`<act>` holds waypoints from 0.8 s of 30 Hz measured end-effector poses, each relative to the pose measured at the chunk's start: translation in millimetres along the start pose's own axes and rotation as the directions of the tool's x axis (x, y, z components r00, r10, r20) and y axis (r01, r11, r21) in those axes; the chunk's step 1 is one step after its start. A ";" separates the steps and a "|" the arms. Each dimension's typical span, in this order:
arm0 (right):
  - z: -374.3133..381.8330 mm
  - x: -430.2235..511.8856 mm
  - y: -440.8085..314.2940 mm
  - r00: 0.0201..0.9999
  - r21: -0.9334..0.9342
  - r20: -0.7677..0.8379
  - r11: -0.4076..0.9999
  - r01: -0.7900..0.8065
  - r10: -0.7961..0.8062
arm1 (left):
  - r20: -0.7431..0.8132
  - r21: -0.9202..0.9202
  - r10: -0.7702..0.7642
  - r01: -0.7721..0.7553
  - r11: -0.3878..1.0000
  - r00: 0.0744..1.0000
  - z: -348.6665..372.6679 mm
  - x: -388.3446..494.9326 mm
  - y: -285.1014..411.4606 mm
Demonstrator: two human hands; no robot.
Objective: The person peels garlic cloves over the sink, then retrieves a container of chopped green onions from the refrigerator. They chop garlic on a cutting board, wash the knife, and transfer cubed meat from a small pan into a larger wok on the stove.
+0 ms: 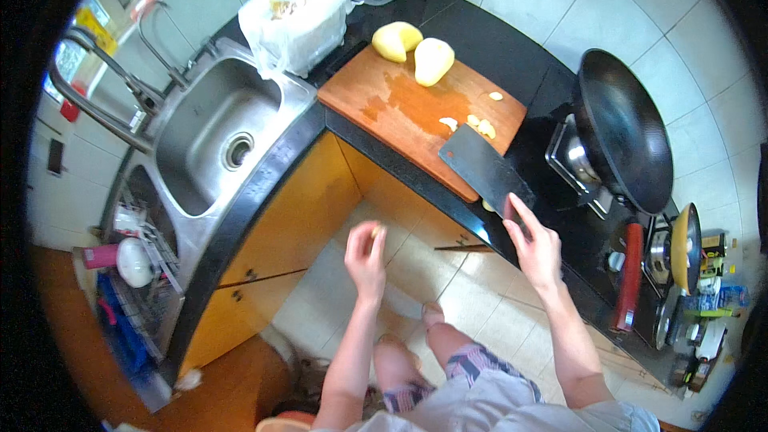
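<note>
My right hand [539, 252] grips a cleaver [483, 162] near the handle end, and its broad dark blade slants over the right edge of a wooden cutting board [360, 87]. My left hand [366, 261] is lifted above the floor, in front of the counter, pinching a small pale piece [376, 231], likely a garlic clove. Several garlic cloves [482, 126] lie by the blade's far corner, with one more clove [495, 96] farther back. Two peeled yellow potatoes [434, 62] rest at the board's far end. Part of a pale piece [488, 206] shows beneath the cleaver at the counter's edge.
Left of the board is a steel sink [210, 114] with a tall faucet [102, 114]. A white bag-lined bin [294, 30] stands behind it. To the right, a black wok [627, 132] with a red handle [628, 276] tilts on the stove, near a smaller yellow pan [683, 249].
</note>
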State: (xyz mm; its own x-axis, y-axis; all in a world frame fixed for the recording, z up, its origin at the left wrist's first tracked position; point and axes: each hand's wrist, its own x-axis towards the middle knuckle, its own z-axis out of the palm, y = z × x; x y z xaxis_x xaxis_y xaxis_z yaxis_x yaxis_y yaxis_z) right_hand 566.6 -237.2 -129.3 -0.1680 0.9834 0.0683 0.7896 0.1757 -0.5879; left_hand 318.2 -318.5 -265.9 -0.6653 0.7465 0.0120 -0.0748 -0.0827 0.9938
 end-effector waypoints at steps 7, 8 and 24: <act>-36.6 14.8 -26.7 0.986 0.432 0.058 0.886 -0.167 0.157 | 0.557 0.403 0.010 -0.281 0.871 0.830 115.7 80.7 145.2; -44.5 18.8 -30.7 0.982 0.375 0.082 0.908 -0.188 0.169 | 0.600 0.445 0.033 -0.368 0.816 0.799 122.5 92.2 136.5; -57.9 10.5 -73.9 0.864 0.453 -0.122 0.802 -0.390 0.489 | 0.990 -0.085 0.137 -0.926 0.367 -0.037 153.2 79.2 129.1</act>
State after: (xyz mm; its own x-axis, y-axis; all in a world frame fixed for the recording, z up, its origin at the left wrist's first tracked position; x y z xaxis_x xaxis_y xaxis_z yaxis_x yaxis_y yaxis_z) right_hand 540.7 -237.3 -38.5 0.3134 0.9407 -0.1299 0.4310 -0.2628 -0.8632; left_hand 369.7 -168.9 -119.7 0.7496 0.6147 0.2452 0.5255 -0.7781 0.3442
